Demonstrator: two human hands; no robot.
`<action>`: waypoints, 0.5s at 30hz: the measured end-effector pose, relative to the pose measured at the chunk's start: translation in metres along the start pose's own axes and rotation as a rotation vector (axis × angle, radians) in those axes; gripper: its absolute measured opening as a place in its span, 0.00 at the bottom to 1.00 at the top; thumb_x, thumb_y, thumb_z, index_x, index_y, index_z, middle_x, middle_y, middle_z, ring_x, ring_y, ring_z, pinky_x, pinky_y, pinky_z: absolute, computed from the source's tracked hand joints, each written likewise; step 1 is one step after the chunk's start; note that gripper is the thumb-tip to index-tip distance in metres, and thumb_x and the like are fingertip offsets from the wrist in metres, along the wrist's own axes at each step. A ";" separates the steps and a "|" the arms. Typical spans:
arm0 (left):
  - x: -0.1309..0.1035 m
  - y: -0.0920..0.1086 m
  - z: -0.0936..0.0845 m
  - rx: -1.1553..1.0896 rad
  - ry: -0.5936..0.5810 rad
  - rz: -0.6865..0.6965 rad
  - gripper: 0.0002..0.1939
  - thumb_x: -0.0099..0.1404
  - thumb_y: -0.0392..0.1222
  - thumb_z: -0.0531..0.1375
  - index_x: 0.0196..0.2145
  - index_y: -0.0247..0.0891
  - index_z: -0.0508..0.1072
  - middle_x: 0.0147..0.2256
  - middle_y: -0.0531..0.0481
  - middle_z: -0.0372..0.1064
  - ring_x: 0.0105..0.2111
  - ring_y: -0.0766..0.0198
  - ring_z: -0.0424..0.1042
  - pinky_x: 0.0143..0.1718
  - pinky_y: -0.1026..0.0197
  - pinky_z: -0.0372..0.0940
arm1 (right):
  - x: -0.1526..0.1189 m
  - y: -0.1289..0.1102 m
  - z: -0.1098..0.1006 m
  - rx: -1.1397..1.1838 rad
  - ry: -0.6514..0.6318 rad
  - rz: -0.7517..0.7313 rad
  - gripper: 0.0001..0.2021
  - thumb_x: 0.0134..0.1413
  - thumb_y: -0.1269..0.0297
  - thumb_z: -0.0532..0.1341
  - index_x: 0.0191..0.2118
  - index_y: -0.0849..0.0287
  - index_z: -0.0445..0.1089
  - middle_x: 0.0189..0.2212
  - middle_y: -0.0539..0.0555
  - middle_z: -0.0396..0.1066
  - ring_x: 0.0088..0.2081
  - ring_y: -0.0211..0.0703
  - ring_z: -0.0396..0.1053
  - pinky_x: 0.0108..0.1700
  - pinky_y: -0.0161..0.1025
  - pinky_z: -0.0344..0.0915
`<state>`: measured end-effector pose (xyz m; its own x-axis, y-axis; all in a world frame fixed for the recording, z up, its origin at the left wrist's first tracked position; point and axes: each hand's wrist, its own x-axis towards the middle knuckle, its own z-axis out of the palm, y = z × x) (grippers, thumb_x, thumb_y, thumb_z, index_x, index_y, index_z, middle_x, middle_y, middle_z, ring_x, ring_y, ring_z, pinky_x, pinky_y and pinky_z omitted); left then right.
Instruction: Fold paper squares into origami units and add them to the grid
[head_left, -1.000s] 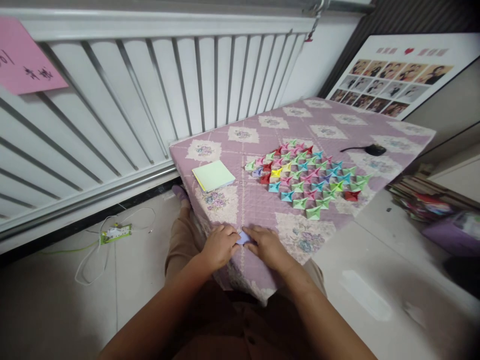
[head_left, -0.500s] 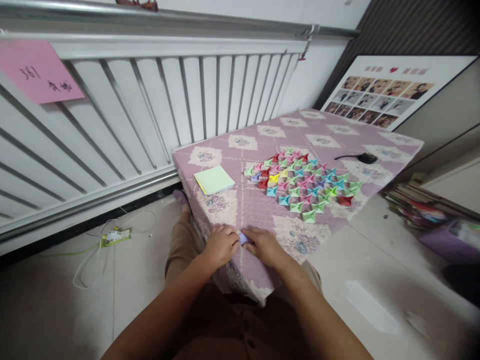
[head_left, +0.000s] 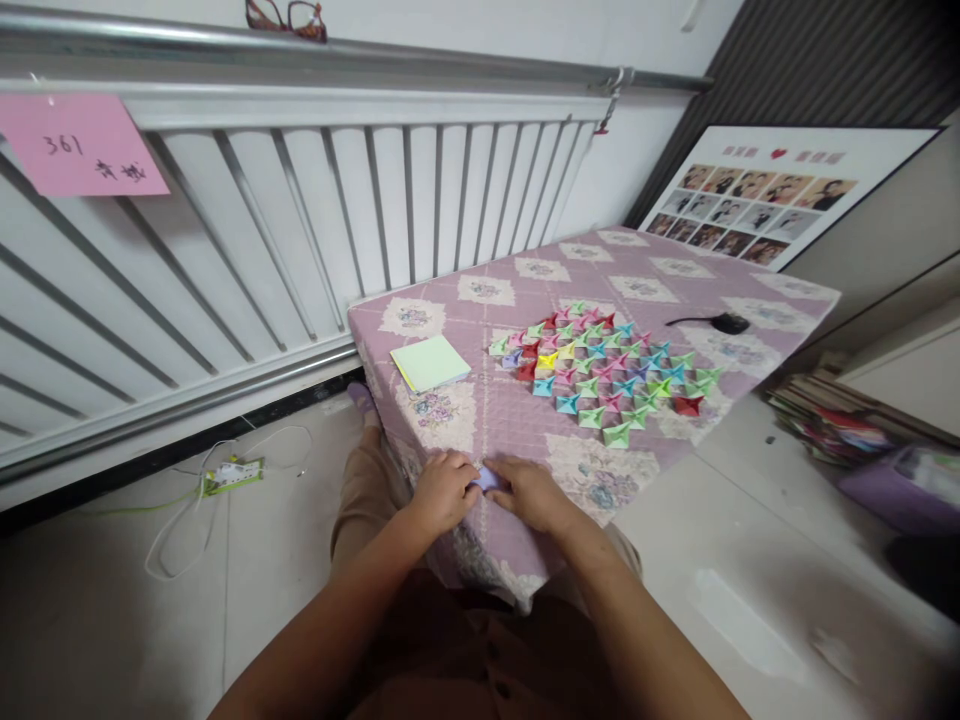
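A small folded piece of purple paper (head_left: 489, 479) lies at the near end of the table, between my two hands. The fingers of my left hand (head_left: 444, 487) are bent and hold its left side against the cloth. My right hand (head_left: 531, 490) grips its right side, thumb below and fingers above. Part of the paper is hidden under the fingers. Beyond my left hand lies a pad of pale green paper squares (head_left: 431, 363). Several folded paper pieces (head_left: 600, 370) in green, pink, red, blue and yellow stand in slanting rows farther right.
A purple flowered cloth (head_left: 517, 410) covers the table, which stands against a white radiator (head_left: 420, 200). A black object with a thin handle (head_left: 727, 323) lies toward the right edge. On the floor at left is a power strip (head_left: 234, 475) with cables.
The view has tilted up slightly, showing more of the glasses on the pipe. Both hands stay at the purple paper, and a little more of it shows between the fingers.
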<state>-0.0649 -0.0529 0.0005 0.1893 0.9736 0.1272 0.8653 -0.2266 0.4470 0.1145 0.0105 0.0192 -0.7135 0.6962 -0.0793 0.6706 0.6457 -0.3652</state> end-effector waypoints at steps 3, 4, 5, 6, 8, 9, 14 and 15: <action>0.000 0.000 0.000 0.010 0.011 0.010 0.07 0.63 0.40 0.59 0.38 0.42 0.74 0.40 0.48 0.68 0.44 0.57 0.64 0.48 0.53 0.58 | 0.000 0.001 0.001 0.006 0.004 0.005 0.25 0.50 0.63 0.61 0.56 0.57 0.65 0.46 0.57 0.71 0.44 0.45 0.68 0.46 0.39 0.59; 0.000 -0.001 0.001 0.014 0.014 0.013 0.07 0.63 0.41 0.58 0.38 0.42 0.74 0.40 0.48 0.68 0.44 0.57 0.64 0.48 0.53 0.58 | 0.000 0.001 0.002 0.005 0.008 0.008 0.24 0.51 0.64 0.61 0.56 0.57 0.65 0.46 0.57 0.71 0.45 0.45 0.68 0.46 0.38 0.59; 0.000 -0.001 0.001 0.015 0.015 0.016 0.07 0.64 0.41 0.58 0.38 0.42 0.74 0.40 0.48 0.69 0.44 0.57 0.64 0.47 0.53 0.58 | 0.000 0.001 0.003 0.002 0.011 0.007 0.24 0.51 0.64 0.61 0.56 0.57 0.65 0.46 0.57 0.71 0.45 0.45 0.68 0.47 0.38 0.59; 0.000 -0.001 0.001 0.015 0.014 0.019 0.07 0.64 0.41 0.57 0.38 0.41 0.74 0.40 0.48 0.69 0.44 0.57 0.64 0.47 0.53 0.58 | 0.000 0.002 0.003 -0.001 0.014 0.004 0.24 0.51 0.64 0.61 0.56 0.57 0.65 0.46 0.57 0.71 0.45 0.45 0.67 0.47 0.38 0.59; 0.000 -0.001 0.001 0.012 0.015 0.020 0.08 0.65 0.42 0.56 0.38 0.41 0.74 0.39 0.48 0.69 0.43 0.58 0.64 0.47 0.54 0.58 | 0.000 0.001 0.003 -0.005 0.018 -0.002 0.23 0.52 0.64 0.60 0.55 0.57 0.65 0.46 0.56 0.71 0.46 0.45 0.67 0.48 0.38 0.58; 0.000 -0.001 0.001 0.010 0.016 0.018 0.08 0.66 0.42 0.56 0.39 0.41 0.74 0.39 0.48 0.69 0.43 0.58 0.64 0.47 0.54 0.58 | 0.000 0.001 0.003 -0.007 0.020 -0.004 0.23 0.52 0.64 0.60 0.55 0.57 0.66 0.46 0.56 0.71 0.46 0.45 0.67 0.48 0.38 0.58; -0.001 0.000 0.000 -0.010 0.009 0.008 0.08 0.63 0.43 0.59 0.39 0.41 0.74 0.41 0.48 0.69 0.45 0.57 0.64 0.48 0.53 0.58 | 0.000 0.001 0.000 -0.009 0.011 -0.016 0.21 0.54 0.64 0.58 0.54 0.57 0.66 0.44 0.56 0.71 0.44 0.44 0.68 0.45 0.37 0.59; 0.000 0.000 0.000 -0.016 0.012 0.007 0.07 0.62 0.42 0.59 0.39 0.42 0.74 0.41 0.48 0.69 0.44 0.57 0.64 0.48 0.53 0.58 | 0.000 0.001 0.000 -0.009 0.010 -0.022 0.20 0.54 0.64 0.58 0.54 0.57 0.66 0.44 0.56 0.71 0.43 0.43 0.68 0.45 0.37 0.59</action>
<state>-0.0651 -0.0533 0.0006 0.1893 0.9718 0.1408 0.8566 -0.2335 0.4600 0.1148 0.0113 0.0192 -0.7263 0.6845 -0.0620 0.6564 0.6641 -0.3580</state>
